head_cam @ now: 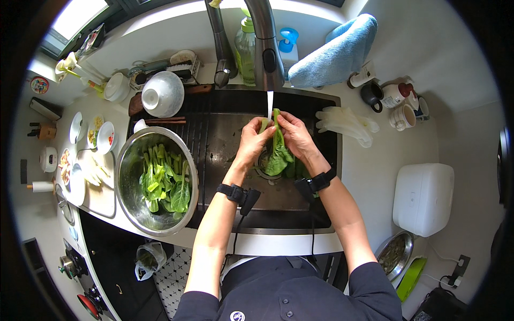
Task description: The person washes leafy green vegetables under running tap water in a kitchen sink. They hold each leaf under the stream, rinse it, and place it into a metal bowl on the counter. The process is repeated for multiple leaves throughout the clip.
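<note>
Water runs from the faucet (270, 60) in a white stream just behind the hands, over the dark sink (227, 168). My right hand (295, 130) grips the stalk of a leafy green (278, 156), whose leaf hangs down over the drain. My left hand (255, 138) pinches a pale green stalk (264, 125) close beside it. More dark leaves (296, 168) lie in the sink below my right hand, partly hidden by the wrist. To the left, a large stainless steel bowl (192, 180) holds several leafy greens (164, 176).
An upturned bowl (162, 94) and chopsticks (164, 120) rest on the drainboard. Translucent gloves (347, 124) lie by the sink's right edge. A blue towel (335, 52) hangs beside soap bottles (245, 52). Small dishes (106, 138) and a cutting board (106, 200) occupy the left counter.
</note>
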The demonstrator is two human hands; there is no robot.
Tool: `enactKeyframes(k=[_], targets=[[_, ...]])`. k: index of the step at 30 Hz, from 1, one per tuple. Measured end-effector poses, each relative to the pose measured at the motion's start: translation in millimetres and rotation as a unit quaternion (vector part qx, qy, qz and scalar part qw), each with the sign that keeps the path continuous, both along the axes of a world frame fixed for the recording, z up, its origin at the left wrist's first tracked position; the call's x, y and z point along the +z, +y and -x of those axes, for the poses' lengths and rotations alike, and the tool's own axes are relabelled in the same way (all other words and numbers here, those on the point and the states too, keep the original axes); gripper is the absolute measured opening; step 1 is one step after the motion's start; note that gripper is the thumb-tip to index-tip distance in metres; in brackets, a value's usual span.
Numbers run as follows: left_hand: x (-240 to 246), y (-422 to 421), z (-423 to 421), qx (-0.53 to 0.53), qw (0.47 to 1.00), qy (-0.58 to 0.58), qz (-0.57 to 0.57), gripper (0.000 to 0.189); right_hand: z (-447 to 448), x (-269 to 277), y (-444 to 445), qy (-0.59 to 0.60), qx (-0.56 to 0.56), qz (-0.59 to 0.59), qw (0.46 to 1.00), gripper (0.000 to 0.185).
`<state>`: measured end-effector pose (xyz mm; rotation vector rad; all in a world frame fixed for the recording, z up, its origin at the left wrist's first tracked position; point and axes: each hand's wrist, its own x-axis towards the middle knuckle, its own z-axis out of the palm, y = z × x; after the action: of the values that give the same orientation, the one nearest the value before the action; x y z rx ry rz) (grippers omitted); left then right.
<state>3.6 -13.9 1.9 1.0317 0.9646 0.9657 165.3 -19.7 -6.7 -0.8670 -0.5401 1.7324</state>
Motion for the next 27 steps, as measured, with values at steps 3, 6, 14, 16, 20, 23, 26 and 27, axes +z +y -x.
enactKeyframes(k=[3, 6, 14, 16, 20, 23, 26, 27], targets=[[0, 1, 3, -0.009, 0.999, -0.024, 0.036, 0.022, -2, 1, 1, 0.005, 0.049, -0.006, 0.999, 0.032], [0, -1, 1, -0.028, 0.998, -0.019, 0.057, 0.022, 3, 4, 2, -0.020, 0.055, 0.015, 0.998, 0.039], [-2, 1, 0, 0.009, 0.993, 0.108, -0.051, 0.025, 4, 10, -1, -0.195, 0.071, -0.005, 0.978, 0.032], [-3, 4, 4, -0.018, 0.983, 0.172, -0.068, 0.025, 5, 5, 2, -0.255, 0.044, -0.037, 0.965, 0.025], [-5, 2, 5, -0.026, 0.939, 0.289, -0.186, 0.021, 7, 1, 8, -0.389, 0.047, -0.120, 0.912, 0.026], [-5, -2, 3, -0.008, 0.862, 0.410, -0.299, 0.019, 5, 7, 7, -0.398, 0.074, -0.074, 0.911, 0.026], [-4, -2, 1, -0.001, 0.830, 0.425, -0.361, 0.025, 3, 15, 6, -0.336, 0.071, -0.066, 0.937, 0.027], [-4, -2, 1, 0.003, 0.820, 0.424, -0.385, 0.027, 3, 17, 6, -0.320, 0.068, -0.033, 0.944, 0.027]])
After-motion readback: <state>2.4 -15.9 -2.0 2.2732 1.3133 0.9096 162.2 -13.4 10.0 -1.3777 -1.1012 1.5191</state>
